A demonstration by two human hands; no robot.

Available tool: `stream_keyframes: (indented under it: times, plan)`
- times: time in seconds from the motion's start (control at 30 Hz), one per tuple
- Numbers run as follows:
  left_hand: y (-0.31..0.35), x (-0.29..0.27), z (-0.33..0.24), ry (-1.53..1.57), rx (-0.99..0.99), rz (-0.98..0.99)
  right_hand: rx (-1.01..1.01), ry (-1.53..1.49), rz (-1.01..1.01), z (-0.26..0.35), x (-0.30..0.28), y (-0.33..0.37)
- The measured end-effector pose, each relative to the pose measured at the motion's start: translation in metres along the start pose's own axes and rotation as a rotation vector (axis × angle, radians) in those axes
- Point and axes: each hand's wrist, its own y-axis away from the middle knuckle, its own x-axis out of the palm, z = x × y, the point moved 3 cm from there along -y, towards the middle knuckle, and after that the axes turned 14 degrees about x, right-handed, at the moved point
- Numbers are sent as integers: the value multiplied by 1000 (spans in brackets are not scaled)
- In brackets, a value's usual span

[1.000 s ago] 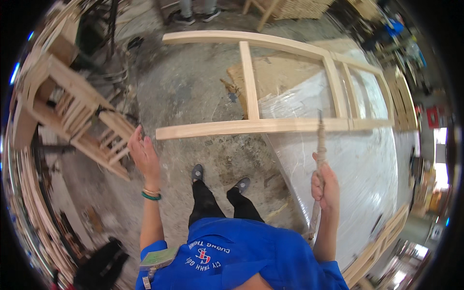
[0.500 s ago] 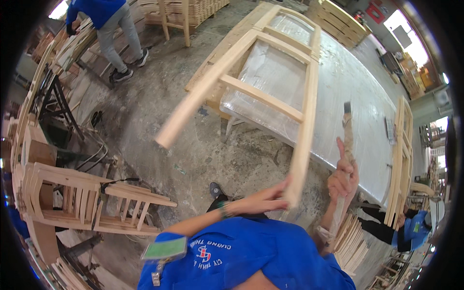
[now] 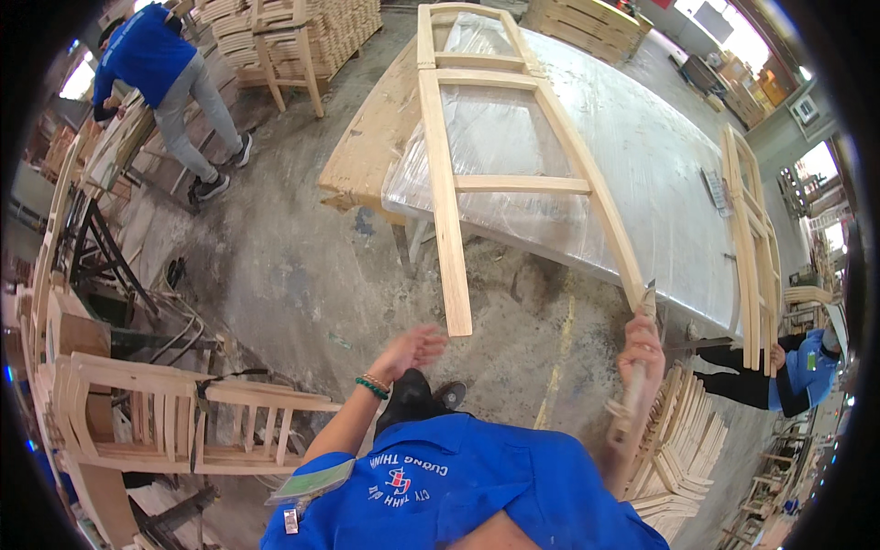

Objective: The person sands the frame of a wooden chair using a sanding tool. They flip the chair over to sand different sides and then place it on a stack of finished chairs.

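Note:
A pale wooden chair-back frame point(image 3: 444, 197) lies on the plastic-wrapped table point(image 3: 632, 137), its two long legs reaching over the near edge toward me. My left hand point(image 3: 414, 350) is just below the end of the left leg, apart from it, with nothing in it; its fingers are loosely spread and slightly blurred. Closed around a long, wrapped-handle tool point(image 3: 649, 299) with a flat metal tip, my right hand point(image 3: 640, 353) is at the end of the right leg. Whether its fingers also grip the leg is hard to see.
More wooden frames point(image 3: 753, 261) rest along the table's right side, near another person point(image 3: 807, 371). Chair frames point(image 3: 183, 412) stand at left and curved pieces point(image 3: 674, 458) are stacked at lower right. A co-worker point(image 3: 170, 82) bends over a bench at far left.
The chair-back frame has swung round so its legs point toward me. My left hand has let go and moved left. My right hand, still holding the tool, has come to the right leg's end.

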Motion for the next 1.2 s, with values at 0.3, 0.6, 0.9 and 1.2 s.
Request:
stream_keyframes:
  times: [0.3,0.6,0.9,1.2]
  plan:
    - [-84,60,-110,-322,398,-179,297,709,-65,-108,28,-151]
    - [-190,21,-112,-33,409,-140,186,1303,-273,-203,1,-365]
    - [-204,-8,-69,-381,652,221,-66,1235,-337,-250,4,-468]
    - [-202,-13,-65,-98,414,259,-143,1118,-397,-254,12,-505]
